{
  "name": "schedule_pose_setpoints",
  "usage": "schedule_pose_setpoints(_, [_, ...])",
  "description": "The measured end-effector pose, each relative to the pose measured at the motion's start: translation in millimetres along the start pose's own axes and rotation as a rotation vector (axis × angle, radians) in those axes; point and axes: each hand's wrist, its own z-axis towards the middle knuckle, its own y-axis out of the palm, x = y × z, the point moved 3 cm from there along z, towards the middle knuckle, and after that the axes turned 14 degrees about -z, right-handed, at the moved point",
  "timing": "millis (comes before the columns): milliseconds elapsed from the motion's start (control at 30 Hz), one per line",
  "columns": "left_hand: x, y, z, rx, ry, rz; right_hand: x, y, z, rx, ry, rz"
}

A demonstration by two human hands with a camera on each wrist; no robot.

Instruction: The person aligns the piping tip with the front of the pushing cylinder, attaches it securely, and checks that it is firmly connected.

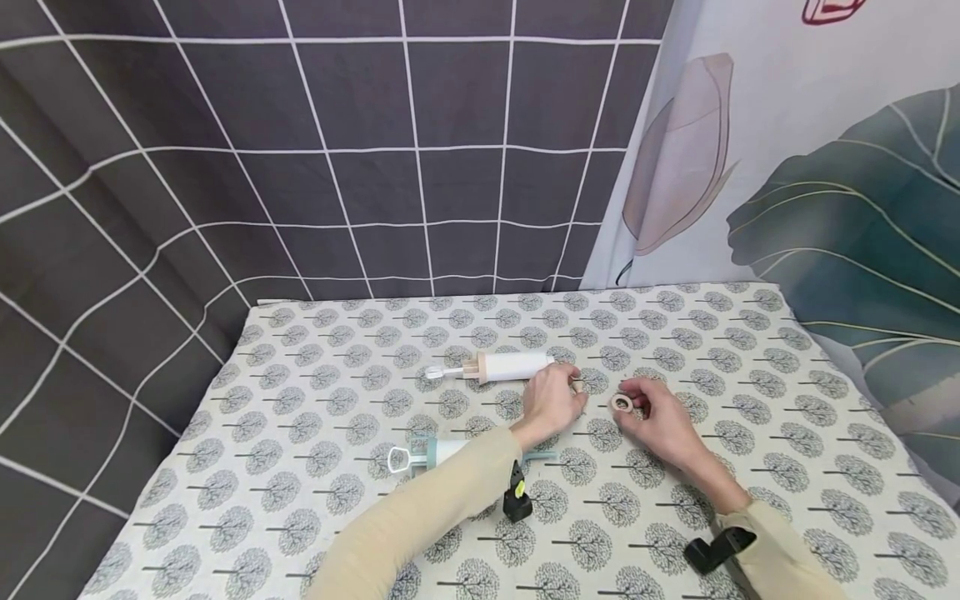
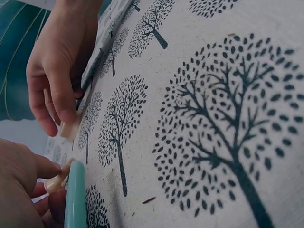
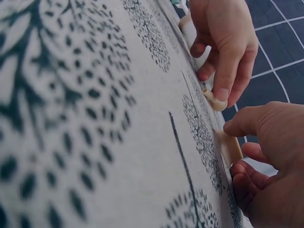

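Note:
My left hand (image 1: 551,402) pinches a small curved beige piece (image 3: 217,102) between thumb and finger, low over the cloth. To the right, my right hand (image 1: 663,423) holds a pale beige ring (image 1: 613,403) by its edge, facing the left hand across a short gap. Beside the left hand lies a white tube (image 1: 517,366) with a peach collar and a clear, narrow tip pointing left. Partly hidden under the left forearm is a second white tube (image 1: 448,451) with a teal collar, a white loop at one end and a teal rod (image 2: 76,197) at the other.
A tree-print cloth (image 1: 300,467) covers the table. Behind it hangs a dark curtain (image 1: 457,183) with white grid lines, and a leaf-patterned curtain (image 1: 840,217) is at the right. Each wrist bears a small black camera (image 1: 517,496).

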Motion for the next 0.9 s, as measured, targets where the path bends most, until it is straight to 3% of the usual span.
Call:
schedule_pose_setpoints(400, [-2.0,1.5,1.6,-0.010,-0.001,-0.022,-3.8,1.5,2.7,0.033,-0.037,-0.022])
schedule_pose_setpoints(900, [-1.3,-3.6,0.0,-0.010,-0.025,-0.118,-2.0,3.5,2.1,0.016,-0.008,-0.036])
